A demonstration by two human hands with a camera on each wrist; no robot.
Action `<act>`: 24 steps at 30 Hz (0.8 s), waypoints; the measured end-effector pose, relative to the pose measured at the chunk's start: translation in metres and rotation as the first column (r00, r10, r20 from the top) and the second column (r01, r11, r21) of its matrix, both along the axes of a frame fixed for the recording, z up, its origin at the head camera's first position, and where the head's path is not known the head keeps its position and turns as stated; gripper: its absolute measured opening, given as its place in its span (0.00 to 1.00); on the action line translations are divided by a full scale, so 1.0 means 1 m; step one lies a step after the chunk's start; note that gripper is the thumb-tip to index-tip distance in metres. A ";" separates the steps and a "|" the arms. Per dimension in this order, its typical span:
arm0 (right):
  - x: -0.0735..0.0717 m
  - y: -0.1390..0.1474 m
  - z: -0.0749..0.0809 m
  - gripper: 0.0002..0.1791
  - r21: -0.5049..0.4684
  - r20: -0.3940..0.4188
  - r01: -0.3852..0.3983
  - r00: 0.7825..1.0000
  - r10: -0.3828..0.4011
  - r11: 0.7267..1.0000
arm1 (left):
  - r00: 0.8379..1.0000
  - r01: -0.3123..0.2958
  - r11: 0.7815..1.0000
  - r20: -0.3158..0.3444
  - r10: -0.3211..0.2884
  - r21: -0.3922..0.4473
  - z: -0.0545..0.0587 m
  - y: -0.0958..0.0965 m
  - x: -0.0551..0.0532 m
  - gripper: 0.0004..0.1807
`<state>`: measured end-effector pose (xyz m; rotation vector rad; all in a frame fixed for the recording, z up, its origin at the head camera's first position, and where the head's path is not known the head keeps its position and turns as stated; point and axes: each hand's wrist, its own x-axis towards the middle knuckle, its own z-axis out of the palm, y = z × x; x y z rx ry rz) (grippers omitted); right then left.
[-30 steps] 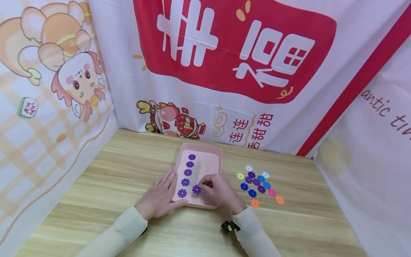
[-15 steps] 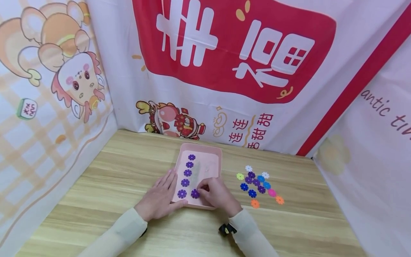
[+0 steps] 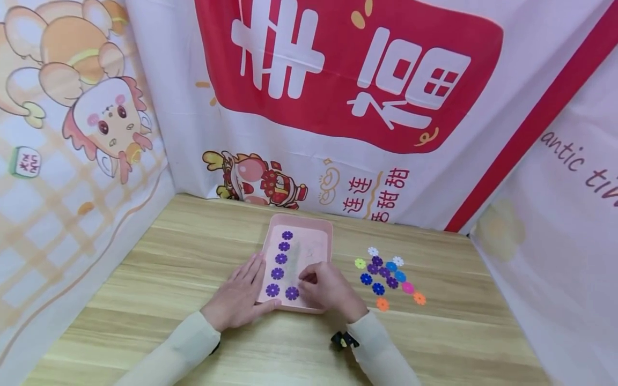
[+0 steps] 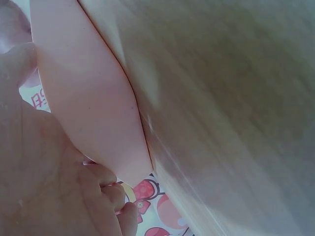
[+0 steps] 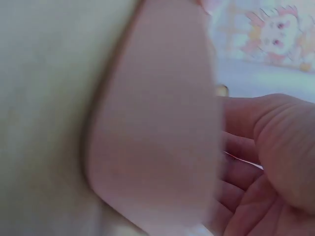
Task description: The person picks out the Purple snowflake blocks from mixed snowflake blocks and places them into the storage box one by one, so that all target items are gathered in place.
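Note:
A pink tray (image 3: 328,244) lies on the wooden table, with a column of several purple snowflake discs (image 3: 281,259) along its left side. One more purple snowflake disc (image 3: 292,293) sits at the near end, beside the lowest of them. My right hand (image 3: 328,289) hovers over the tray just right of that disc, its bent fingers apart from it and holding nothing visible. My left hand (image 3: 238,297) rests on the tray's left rim, fingers straight and thumb at the near corner. In the left wrist view the tray wall (image 4: 93,88) passes beside the palm.
Right of the tray lies a loose group of snowflake discs: purple ones (image 3: 384,272), blue ones (image 3: 378,289), orange ones (image 3: 382,304), a pink one (image 3: 407,288), a yellow-green one (image 3: 360,263) and white ones (image 3: 373,251). Printed curtains (image 3: 260,134) enclose the table's back and sides.
My right hand has set the purple disc down, slightly nearer and to the left, and let go of it, drawing back a little to the right. The left hand keeps its place.

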<state>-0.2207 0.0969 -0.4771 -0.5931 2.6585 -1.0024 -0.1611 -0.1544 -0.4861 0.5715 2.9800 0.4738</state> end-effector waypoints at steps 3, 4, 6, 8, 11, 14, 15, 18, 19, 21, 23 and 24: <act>-0.007 0.014 0.010 0.11 -0.011 -0.035 0.028 0.999 -0.028 1.000 | 1.000 -0.003 1.000 0.008 0.003 0.008 0.000 0.000 0.000 0.57; -0.009 0.019 0.013 0.12 -0.013 -0.047 0.037 0.998 -0.037 0.999 | 1.000 -0.003 1.000 0.009 0.003 0.008 0.000 0.000 0.000 0.57; -0.015 0.032 0.019 0.12 -0.028 -0.086 0.050 0.995 -0.052 0.998 | 1.000 -0.003 1.000 0.014 0.003 0.010 0.000 0.000 0.000 0.58; -0.021 0.046 0.023 0.12 -0.050 -0.114 0.073 0.990 -0.078 0.996 | 1.000 -0.003 1.000 0.017 0.003 0.007 0.001 0.001 0.000 0.58; -0.027 0.069 0.027 0.12 -0.074 -0.149 0.137 0.978 -0.147 0.988 | 1.000 -0.005 1.000 0.025 0.004 0.006 0.001 0.001 0.000 0.58; -0.034 0.093 0.028 0.14 -0.077 -0.180 0.191 0.963 -0.202 0.979 | 1.000 -0.007 1.000 0.029 0.007 0.006 0.002 0.001 0.000 0.58; -0.036 0.102 0.028 0.15 -0.071 -0.180 0.207 0.960 -0.216 0.976 | 0.999 -0.008 1.000 0.031 0.008 0.006 0.003 0.001 0.000 0.58; -0.042 0.131 0.027 0.18 -0.032 -0.162 0.251 0.954 -0.253 0.968 | 0.999 -0.010 1.000 0.031 0.010 0.007 0.003 0.002 -0.001 0.58; -0.043 0.141 0.027 0.18 -0.015 -0.148 0.267 0.952 -0.266 0.964 | 0.999 -0.010 1.000 0.031 0.010 0.004 0.003 0.002 -0.001 0.58; -0.043 0.159 0.026 0.19 0.027 -0.111 0.299 0.949 -0.295 0.954 | 1.000 -0.007 1.000 0.030 0.007 0.003 0.003 0.002 -0.001 0.58; -0.042 0.175 0.026 0.20 0.060 -0.063 0.324 0.945 -0.320 0.944 | 1.000 -0.005 1.000 0.029 0.005 0.000 0.003 0.002 -0.001 0.57; -0.041 0.182 0.027 0.21 0.077 -0.043 0.332 0.943 -0.329 0.940 | 1.000 -0.004 1.000 0.027 0.004 0.001 0.003 0.002 -0.001 0.57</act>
